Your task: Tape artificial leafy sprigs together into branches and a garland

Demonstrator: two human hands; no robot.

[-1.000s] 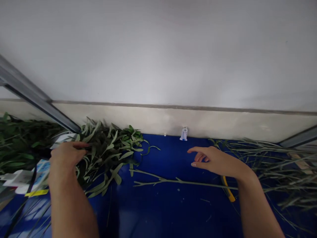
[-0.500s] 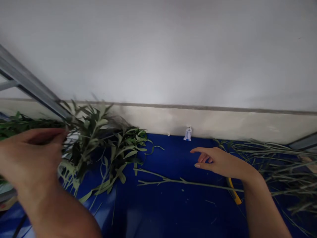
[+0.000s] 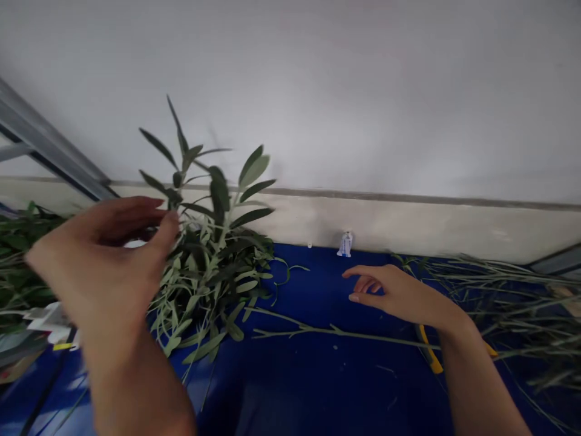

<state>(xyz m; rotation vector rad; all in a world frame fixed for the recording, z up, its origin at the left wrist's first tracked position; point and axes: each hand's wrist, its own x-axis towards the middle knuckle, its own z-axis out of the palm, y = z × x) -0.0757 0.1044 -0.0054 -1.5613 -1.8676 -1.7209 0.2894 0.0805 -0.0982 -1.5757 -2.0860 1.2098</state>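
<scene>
My left hand (image 3: 113, 254) is closed on a leafy sprig (image 3: 222, 224), pinched between thumb and fingers, its leaves standing up against the wall. Beneath and beside it lies a heap of green leafy cuttings (image 3: 195, 303). My right hand (image 3: 385, 290) hovers over the blue surface (image 3: 318, 387) with fingers curved and apart, holding nothing. Just below it a bare forked stem (image 3: 336, 331) lies across the surface. A yellow-handled tool (image 3: 430, 351) lies partly hidden behind my right wrist.
Bare stems (image 3: 521, 303) are piled at the right. More green foliage (image 3: 22, 248) lies at the far left, near a metal frame (image 3: 49, 139). A small white packet (image 3: 345, 244) rests against the wall (image 3: 318, 109).
My left hand has moved right, and the leafy sprig now stands higher and further right. My right hand has shifted slightly left, still open.
</scene>
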